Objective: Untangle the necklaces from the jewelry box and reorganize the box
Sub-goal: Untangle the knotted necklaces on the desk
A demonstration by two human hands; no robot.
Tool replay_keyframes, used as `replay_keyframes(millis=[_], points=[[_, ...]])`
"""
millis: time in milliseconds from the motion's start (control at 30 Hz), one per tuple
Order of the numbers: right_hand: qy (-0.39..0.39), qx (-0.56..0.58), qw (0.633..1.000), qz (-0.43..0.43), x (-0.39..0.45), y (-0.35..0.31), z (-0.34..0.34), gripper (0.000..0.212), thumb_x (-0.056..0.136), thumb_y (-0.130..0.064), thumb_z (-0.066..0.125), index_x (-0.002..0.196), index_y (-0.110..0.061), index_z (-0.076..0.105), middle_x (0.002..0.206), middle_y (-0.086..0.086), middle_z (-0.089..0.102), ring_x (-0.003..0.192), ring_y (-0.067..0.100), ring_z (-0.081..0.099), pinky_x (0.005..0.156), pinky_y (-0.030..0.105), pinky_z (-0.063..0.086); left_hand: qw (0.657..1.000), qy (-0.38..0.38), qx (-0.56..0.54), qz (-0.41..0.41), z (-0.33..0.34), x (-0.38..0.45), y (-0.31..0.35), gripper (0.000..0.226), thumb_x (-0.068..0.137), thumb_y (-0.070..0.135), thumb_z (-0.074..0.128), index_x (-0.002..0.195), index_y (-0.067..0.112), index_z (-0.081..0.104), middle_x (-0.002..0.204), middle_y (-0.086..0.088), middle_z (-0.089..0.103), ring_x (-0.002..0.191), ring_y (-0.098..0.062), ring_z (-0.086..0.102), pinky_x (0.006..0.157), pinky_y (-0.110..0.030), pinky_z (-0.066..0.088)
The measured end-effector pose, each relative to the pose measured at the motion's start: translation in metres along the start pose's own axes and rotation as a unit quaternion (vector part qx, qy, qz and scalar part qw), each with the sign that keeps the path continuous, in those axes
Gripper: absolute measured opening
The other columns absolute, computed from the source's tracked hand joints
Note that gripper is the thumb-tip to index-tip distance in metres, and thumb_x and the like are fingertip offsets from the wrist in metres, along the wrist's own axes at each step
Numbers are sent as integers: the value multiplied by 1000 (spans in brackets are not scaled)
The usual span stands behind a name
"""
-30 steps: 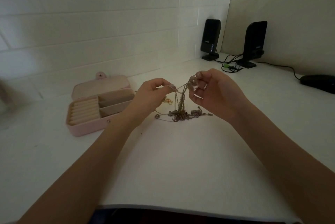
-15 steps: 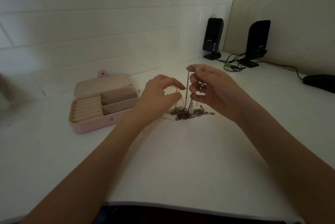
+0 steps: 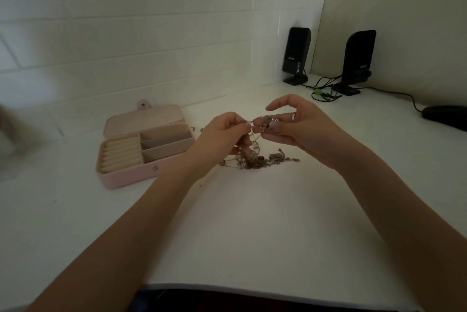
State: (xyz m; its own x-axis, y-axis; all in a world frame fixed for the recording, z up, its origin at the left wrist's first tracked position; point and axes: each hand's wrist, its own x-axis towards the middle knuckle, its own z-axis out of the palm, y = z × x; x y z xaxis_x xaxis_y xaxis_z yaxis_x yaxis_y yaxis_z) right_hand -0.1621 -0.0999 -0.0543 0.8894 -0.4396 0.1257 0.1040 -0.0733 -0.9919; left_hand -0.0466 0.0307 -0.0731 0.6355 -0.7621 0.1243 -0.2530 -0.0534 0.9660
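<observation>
Both hands are raised above the white tabletop point(image 3: 252, 223), near its middle, and work on the same tangle of necklaces point(image 3: 257, 159). The left hand point(image 3: 222, 135) has its fingers curled and pinches a thin chain between thumb and fingertips, at the point where the two hands meet. The right hand point(image 3: 300, 130) pinches the same bunch of chain from the opposite side with thumb and middle fingers; its index finger is extended above the pinch and touches nothing. A ring point(image 3: 293, 116) is visible on one finger of the right hand. From the pinch point several strands hang down to the main tangle, which rests on the tabletop directly below and between the hands; individual necklaces cannot be told apart in the dim light. A clasp end point(image 3: 294, 160) of one strand lies on the tabletop at the right edge of the tangle. The pink jewelry box point(image 3: 144, 145) sits on the tabletop to the left of the hands, just beside the left hand, with its lid folded back flat. Its ring-roll section on the left and its two divided compartments on the right show no jewelry. At the far right corner of the tabletop stand two black speakers point(image 3: 297, 55) with cables point(image 3: 326, 92) between them, and a black mouse point(image 3: 446, 116) lies at the right edge, well apart from the work.
</observation>
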Motion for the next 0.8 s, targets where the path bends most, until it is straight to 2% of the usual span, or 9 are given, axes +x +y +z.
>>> replay_keyframes(millis=[67, 167, 233, 300, 433, 500, 600, 700, 800], points=[[13, -34, 999, -7, 0, 0, 1, 22, 93, 8, 50, 112, -2, 51, 95, 19, 72, 86, 23, 72, 72, 26, 59, 998, 20, 59, 25, 0, 2, -4, 18, 95, 11, 51, 76, 13, 51, 56, 4, 57, 51, -12, 53, 69, -42, 53], [39, -68, 996, -34, 0, -1, -1, 16, 95, 4, 50, 108, -5, 50, 89, 14, 73, 78, 22, 73, 70, 28, 60, 988, 33, 139, 53, 0, 2, -4, 18, 92, 13, 54, 74, 17, 52, 60, 6, 58, 56, -8, 51, 61, -29, 44], [57, -68, 995, -48, 1, -2, -2, 12, 96, 1, 50, 105, -7, 51, 88, 15, 73, 76, 24, 72, 70, 29, 60, 988, 36, 139, 52, -1, 1, -5, 18, 93, 14, 53, 76, 18, 50, 62, 7, 62, 52, -5, 52, 56, -24, 42], [75, -85, 992, -62, 1, -2, -2, 12, 96, 1, 49, 105, -6, 52, 88, 15, 73, 75, 23, 72, 69, 29, 60, 991, 39, 118, 46, -1, 0, -6, 15, 95, 15, 49, 80, 16, 47, 65, 2, 65, 49, -9, 54, 51, -26, 42], [129, -227, 959, -113, 4, 6, -2, 14, 95, -4, 52, 104, -13, 56, 83, 3, 74, 77, 16, 71, 75, 35, 59, 991, 44, 112, 50, 1, -1, -6, 14, 97, 17, 48, 84, 15, 45, 65, -1, 64, 47, -15, 54, 43, -20, 37], [154, -280, 937, -138, 5, 9, -2, 15, 94, -7, 54, 102, -19, 58, 80, -3, 74, 78, 12, 70, 77, 39, 58, 990, 45, 124, 53, 1, -1, -5, 14, 93, 11, 50, 81, 16, 47, 62, 4, 63, 51, -14, 53, 48, -20, 39], [158, -229, 947, -162, 4, 7, 1, 14, 94, -6, 54, 104, -15, 58, 81, -6, 74, 80, 4, 70, 78, 31, 58, 989, 43, 133, 46, 1, -1, -5, 12, 89, 16, 57, 78, 19, 52, 57, 8, 62, 57, -10, 53, 64, -30, 43], [108, -140, 972, -154, 0, 1, 6, 16, 96, -6, 53, 110, -10, 57, 89, 0, 74, 87, 7, 70, 79, 25, 57, 995, 19, 90, 46, 1, -3, -1, 17, 87, 38, 63, 93, 23, 57, 58, 5, 60, 57, -14, 53, 58, -28, 43], [68, -121, 979, -152, -3, -1, 10, 19, 96, -7, 53, 115, -8, 56, 93, 1, 75, 91, 8, 70, 79, 23, 56, 995, 4, 76, 71, 3, -5, 3, 21, 89, 40, 61, 96, 22, 68, 62, 2, 60, 58, -12, 54, 59, -25, 44]])
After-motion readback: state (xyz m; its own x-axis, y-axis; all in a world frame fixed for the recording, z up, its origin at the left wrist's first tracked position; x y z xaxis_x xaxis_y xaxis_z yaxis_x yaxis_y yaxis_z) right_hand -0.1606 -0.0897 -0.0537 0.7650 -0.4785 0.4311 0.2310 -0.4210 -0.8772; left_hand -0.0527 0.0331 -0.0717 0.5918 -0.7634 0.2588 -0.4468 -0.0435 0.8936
